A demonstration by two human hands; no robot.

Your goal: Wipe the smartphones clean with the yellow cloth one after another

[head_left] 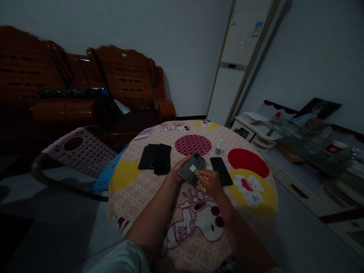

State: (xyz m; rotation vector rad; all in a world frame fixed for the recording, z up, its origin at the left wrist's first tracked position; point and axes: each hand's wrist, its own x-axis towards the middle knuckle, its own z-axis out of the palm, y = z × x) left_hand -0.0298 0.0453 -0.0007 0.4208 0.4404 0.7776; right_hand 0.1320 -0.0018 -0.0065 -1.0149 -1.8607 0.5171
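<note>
Over the middle of the round table, my left hand (176,170) is closed round the edge of a dark grey smartphone (188,173), its back with the camera block turned up. A pale square patch shows on that back. Pinched in my right hand (212,181) is a yellow cloth (201,185), which touches or nearly touches the phone's lower right side. Another black smartphone (221,170) lies flat just right of my right hand. Behind it stands a small white bottle (218,147) with a blue label. Several dark flat devices (162,159) overlap on the left.
A patterned cloth (136,204) covers the table. At left stands a woven chair (76,151) with a blue bag (105,178) beside it. Wooden armchairs (125,76) line the back wall, near a tall white air conditioner (233,76). A cluttered low cabinet (290,182) is at right.
</note>
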